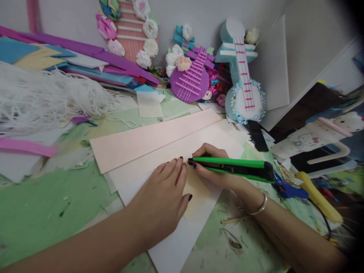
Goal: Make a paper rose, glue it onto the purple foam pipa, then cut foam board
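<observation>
My left hand (pixel 162 197) lies flat, its fingers together, pressing on a small pale yellow piece of paper (pixel 197 189). Beneath that is a white sheet (pixel 173 246), which overlaps larger cream paper and a long pale pink strip (pixel 153 138). In my right hand (pixel 220 179) is a green and black utility knife (pixel 239 165). Its front end points left, close to my left fingertips. The blade cannot be made out, and the fingers partly cover the knife's tip.
Paper-craft instruments stand at the back, among them a purple one (pixel 190 81) and a light blue one (pixel 246 91). White string (pixel 51 94) and coloured paper strips (pixel 93 55) are heaped left. A tumbler (pixel 307 138), blue-handled scissors (pixel 288 187) and a yellow-handled tool (pixel 320 197) lie right.
</observation>
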`<state>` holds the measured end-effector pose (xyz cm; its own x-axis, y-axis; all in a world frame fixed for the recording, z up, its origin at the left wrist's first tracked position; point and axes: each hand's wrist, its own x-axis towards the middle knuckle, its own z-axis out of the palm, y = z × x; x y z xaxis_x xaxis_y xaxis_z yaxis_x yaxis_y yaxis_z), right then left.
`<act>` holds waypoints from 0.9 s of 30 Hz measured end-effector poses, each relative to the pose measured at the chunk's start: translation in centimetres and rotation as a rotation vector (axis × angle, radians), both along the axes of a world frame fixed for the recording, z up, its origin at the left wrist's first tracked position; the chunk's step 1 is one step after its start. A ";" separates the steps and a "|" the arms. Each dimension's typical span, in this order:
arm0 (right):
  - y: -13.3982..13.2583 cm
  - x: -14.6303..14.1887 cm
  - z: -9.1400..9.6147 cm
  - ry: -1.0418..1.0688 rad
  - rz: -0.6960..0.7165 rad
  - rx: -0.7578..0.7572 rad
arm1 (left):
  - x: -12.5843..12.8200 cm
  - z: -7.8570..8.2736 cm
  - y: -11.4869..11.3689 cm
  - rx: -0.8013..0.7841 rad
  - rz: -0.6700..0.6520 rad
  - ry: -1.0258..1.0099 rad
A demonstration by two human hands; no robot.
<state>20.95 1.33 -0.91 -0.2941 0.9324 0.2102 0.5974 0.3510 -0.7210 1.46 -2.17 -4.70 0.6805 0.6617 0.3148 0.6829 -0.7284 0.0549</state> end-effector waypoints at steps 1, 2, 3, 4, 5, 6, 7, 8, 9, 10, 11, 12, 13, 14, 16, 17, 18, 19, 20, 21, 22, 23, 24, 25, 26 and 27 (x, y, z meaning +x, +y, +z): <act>0.0 0.0 0.0 0.007 -0.002 0.004 | 0.0 0.0 0.0 -0.001 0.000 -0.003; -0.1 0.0 -0.1 0.010 0.001 0.005 | 0.0 0.0 0.0 -0.004 0.000 -0.004; -0.1 0.0 -0.1 0.011 0.002 0.008 | 0.0 0.0 0.0 -0.007 -0.002 -0.004; -0.1 0.0 0.0 0.008 0.003 0.011 | 0.0 0.0 0.0 -0.013 -0.004 -0.001; -0.2 0.0 0.0 0.002 0.004 0.011 | 0.0 0.0 0.0 -0.015 -0.005 0.000; -0.2 0.1 0.1 -0.004 0.003 0.011 | -0.1 0.0 0.0 -0.016 -0.006 0.002; -0.3 0.1 0.1 -0.005 -0.002 0.012 | -0.1 0.1 0.0 -0.016 -0.008 0.004; -0.4 0.1 0.2 -0.003 -0.006 0.008 | -0.1 0.1 0.0 -0.014 -0.008 0.005; -0.4 0.1 0.2 0.001 -0.012 0.004 | -0.1 0.1 0.0 -0.012 -0.009 0.005; -0.4 0.1 0.2 0.006 -0.017 -0.001 | 0.0 0.1 0.0 -0.010 -0.010 0.005; -0.5 0.1 0.2 0.008 -0.019 -0.007 | 0.0 0.1 0.1 -0.009 -0.011 0.006; -0.5 0.1 0.2 0.007 -0.019 -0.011 | 0.0 0.1 0.1 -0.010 -0.012 0.008; -0.5 0.1 0.1 0.004 -0.021 -0.013 | 0.0 0.1 0.0 -0.009 -0.011 0.008; -0.5 0.1 0.1 0.002 -0.022 -0.014 | 0.0 0.1 0.0 -0.006 -0.013 0.006; -0.4 0.1 0.1 0.006 -0.017 -0.020 | -0.1 0.0 0.0 0.003 -0.017 -0.001; -0.5 0.1 0.1 0.010 -0.011 -0.025 | -0.1 0.0 0.0 0.006 -0.022 -0.005; -0.5 0.1 0.2 0.014 -0.008 -0.028 | -0.1 0.0 0.0 0.008 -0.026 -0.008; -0.6 0.1 0.2 0.014 -0.007 -0.029 | -0.1 0.0 0.0 0.008 -0.030 -0.010; -0.6 0.1 0.3 0.011 -0.007 -0.029 | -0.2 0.0 0.0 0.008 -0.032 -0.011; -0.7 0.1 0.4 0.005 -0.012 -0.026 | -0.2 0.0 0.0 0.009 -0.034 -0.013; -0.8 0.2 0.4 -0.002 -0.020 -0.023 | -0.2 0.0 0.0 0.011 -0.034 -0.017; -0.9 0.2 0.4 -0.008 -0.027 -0.022 | -0.2 -0.1 0.0 0.012 -0.033 -0.021; -0.9 0.2 0.4 -0.012 -0.031 -0.024 | -0.1 -0.1 0.0 0.012 -0.033 -0.024; -1.0 0.2 0.4 -0.013 -0.030 -0.024 | -0.1 -0.1 0.0 0.012 -0.033 -0.028; -1.0 0.3 0.4 -0.011 -0.031 -0.025 | -0.1 -0.1 0.0 0.013 -0.034 -0.032; -1.0 0.3 0.3 -0.008 -0.030 -0.028 | -0.1 0.0 0.0 0.012 -0.034 -0.035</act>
